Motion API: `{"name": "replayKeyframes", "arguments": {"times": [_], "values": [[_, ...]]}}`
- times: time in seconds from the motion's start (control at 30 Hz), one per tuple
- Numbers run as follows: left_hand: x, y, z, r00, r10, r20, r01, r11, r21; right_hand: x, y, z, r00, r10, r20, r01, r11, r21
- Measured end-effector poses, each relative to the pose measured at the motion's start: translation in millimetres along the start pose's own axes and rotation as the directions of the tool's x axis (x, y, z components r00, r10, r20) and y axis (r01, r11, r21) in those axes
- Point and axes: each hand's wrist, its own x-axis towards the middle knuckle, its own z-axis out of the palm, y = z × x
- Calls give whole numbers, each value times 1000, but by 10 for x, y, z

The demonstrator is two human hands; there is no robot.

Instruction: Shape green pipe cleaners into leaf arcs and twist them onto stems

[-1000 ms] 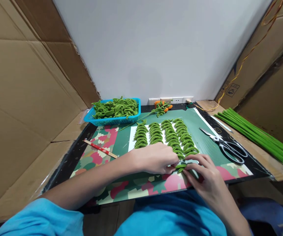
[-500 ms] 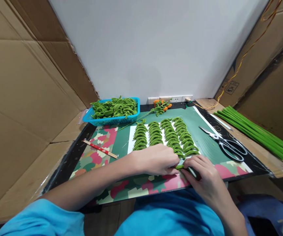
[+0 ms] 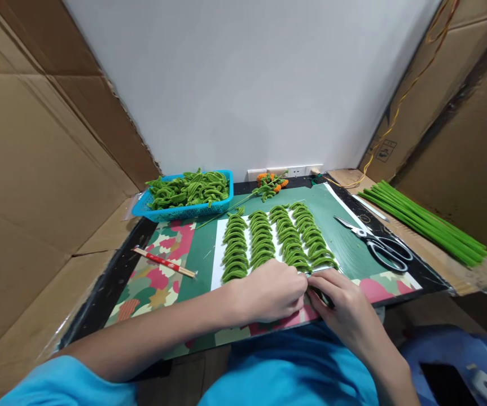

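Note:
My left hand (image 3: 275, 290) is closed in a fist at the near edge of the work mat, its fingertips hidden. Against it, the thumb and fingers of my right hand (image 3: 342, 299) are pinched together, with a dark object (image 3: 326, 299) partly showing under the palm. A short green pipe-cleaner piece showed between the hands earlier; now the fingers cover it. Just beyond them, curved green fuzzy pieces (image 3: 262, 239) lie in several columns on a white sheet (image 3: 218, 265). Scissors (image 3: 378, 242) with black and grey handles lie right of my right hand.
A blue basket (image 3: 179, 212) heaped with green fuzzy pieces stands back left. Paper-wrapped chopsticks (image 3: 165, 262) lie on the left. An orange-and-green fuzzy flower stem (image 3: 271, 183) rests near the wall sockets (image 3: 296, 171). Long green pipe cleaners (image 3: 425, 223) lie on cardboard at right.
The view has shifted slightly. My hands have come closer together, and the green piece that showed between them is now covered by the fingers.

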Motion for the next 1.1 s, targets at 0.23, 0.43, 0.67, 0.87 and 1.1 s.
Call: {"name": "replayKeyframes", "arguments": {"times": [0.23, 0.43, 0.67, 0.87, 1.1], "values": [[-30, 118, 34, 1000, -22, -18, 22, 999, 37, 4, 24, -41, 998, 45, 53, -49, 996, 80], [-45, 251, 53, 996, -91, 3, 91, 993, 73, -10, 29, -83, 997, 38, 69, -42, 997, 57], [-41, 421, 196, 981, -169, -89, 177, 981, 85, -39, 239, -286, 996, 33, -80, -37, 998, -50], [-33, 433, 322, 997, -34, -70, 35, 999, 10, -20, 299, -307, 987, -4, -159, -23, 985, -169], [-11, 383, 349, 998, -24, -59, 23, 1000, -15, 2, 337, -217, 975, -3, -224, -42, 979, -199]]}}
